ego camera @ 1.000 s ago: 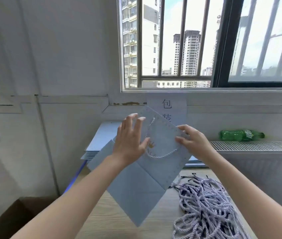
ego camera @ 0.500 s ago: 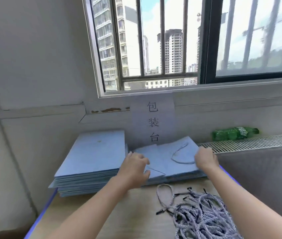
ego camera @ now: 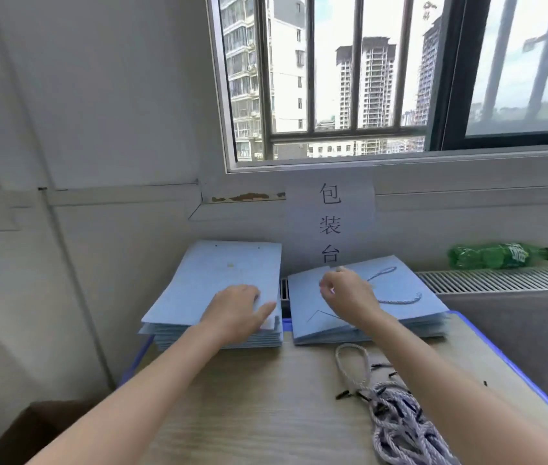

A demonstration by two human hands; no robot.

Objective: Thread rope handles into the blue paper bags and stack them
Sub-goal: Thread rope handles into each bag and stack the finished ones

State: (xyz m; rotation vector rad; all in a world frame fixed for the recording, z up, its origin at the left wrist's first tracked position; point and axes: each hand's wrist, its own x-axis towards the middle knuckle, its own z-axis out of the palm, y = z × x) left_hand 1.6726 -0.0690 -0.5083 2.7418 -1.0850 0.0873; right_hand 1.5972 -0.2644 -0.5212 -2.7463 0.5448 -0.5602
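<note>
We judge one handled bag (ego camera: 396,290) stacked centre-right, our left hand (ego camera: 235,310) flat on unthreaded bags (ego camera: 225,283), right hand (ego camera: 349,293) grip unclear.

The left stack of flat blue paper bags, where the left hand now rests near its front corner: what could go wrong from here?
1. The left hand lies on the near right corner of the left stack of flat blue paper bags; it may lift two sheets instead of one.
2. The pile of white twisted rope handles looks tangled, so pulling one may drag others off the wooden table.
3. The right stack of finished blue bags sits uneven and may slide.
</note>
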